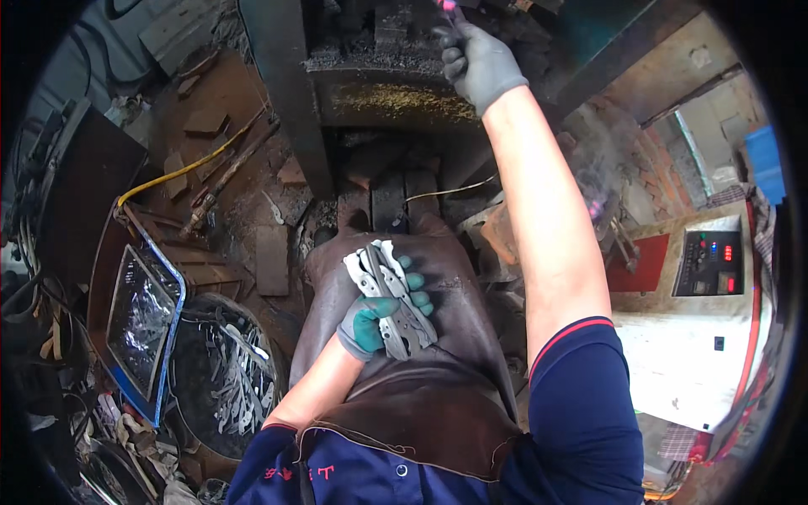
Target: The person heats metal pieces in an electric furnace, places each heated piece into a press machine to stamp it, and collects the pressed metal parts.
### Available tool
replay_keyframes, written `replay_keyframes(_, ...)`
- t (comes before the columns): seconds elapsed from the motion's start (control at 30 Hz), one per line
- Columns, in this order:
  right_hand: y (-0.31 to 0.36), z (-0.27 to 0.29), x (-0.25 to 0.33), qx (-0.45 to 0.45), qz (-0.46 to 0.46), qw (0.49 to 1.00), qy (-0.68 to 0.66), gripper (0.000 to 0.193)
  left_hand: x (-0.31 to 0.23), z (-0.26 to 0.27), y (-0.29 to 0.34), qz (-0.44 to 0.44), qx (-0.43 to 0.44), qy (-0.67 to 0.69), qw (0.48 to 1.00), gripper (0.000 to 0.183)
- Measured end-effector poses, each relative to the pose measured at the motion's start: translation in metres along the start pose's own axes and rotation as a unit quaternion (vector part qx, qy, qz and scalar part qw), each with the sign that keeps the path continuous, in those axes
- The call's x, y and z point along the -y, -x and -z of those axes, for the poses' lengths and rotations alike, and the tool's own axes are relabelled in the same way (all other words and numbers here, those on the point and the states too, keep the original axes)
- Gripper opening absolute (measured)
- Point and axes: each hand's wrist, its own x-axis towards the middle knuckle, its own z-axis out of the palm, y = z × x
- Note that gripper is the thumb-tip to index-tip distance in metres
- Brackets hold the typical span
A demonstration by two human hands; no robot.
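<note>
Cradling flat grey metal pieces [406,326], left hand [368,325] grips mid-stack; likely stiff, heavyish, slide-prone. Right hand [486,67]: cannot tell if grasping.

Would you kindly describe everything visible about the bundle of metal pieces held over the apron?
The bundle of metal pieces looks grey, paler at its far end: long, flat, irregular parts, some with holes, stacked lengthwise. It slants over the brown apron, clasped by the gloved left grip; contact with the apron cannot be told.

Just above the grey-gloved right hand [490,69], a pink-glowing piece [447,4] is cut off by the top edge. Flat grey metal pieces [410,333] hide the palm of the green-and-grey-gloved left hand [365,326].
</note>
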Motion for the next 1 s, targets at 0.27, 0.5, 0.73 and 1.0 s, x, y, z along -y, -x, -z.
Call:
replay_keyframes(0.27, 0.169, 0.070, -0.050, -0.004, -0.054, 0.965, 0.255, 0.038, -0.003, -0.003, 0.000, -0.011, -0.003, 0.016, 1.000, 0.071)
replay_keyframes(0.5, 0.281, 0.078, -0.108, 0.239, -0.075, 0.765, 0.594, 0.037, 0.005, -0.003, -0.006, -0.049, 0.016, 0.041, 0.998, 0.074)
replay_keyframes(0.73, 0.290, 0.096, -0.105, 0.068, 0.031, 0.862, 0.501, 0.021, 0.005, 0.009, 0.002, -0.092, -0.021, -0.102, 0.990, 0.070)
replay_keyframes(1.0, 0.297, 0.159, -0.082, -0.203, 0.016, 0.979, 0.000, 0.021, 0.008, -0.012, -0.002, -0.017, -0.001, -0.054, 0.998, 0.062)
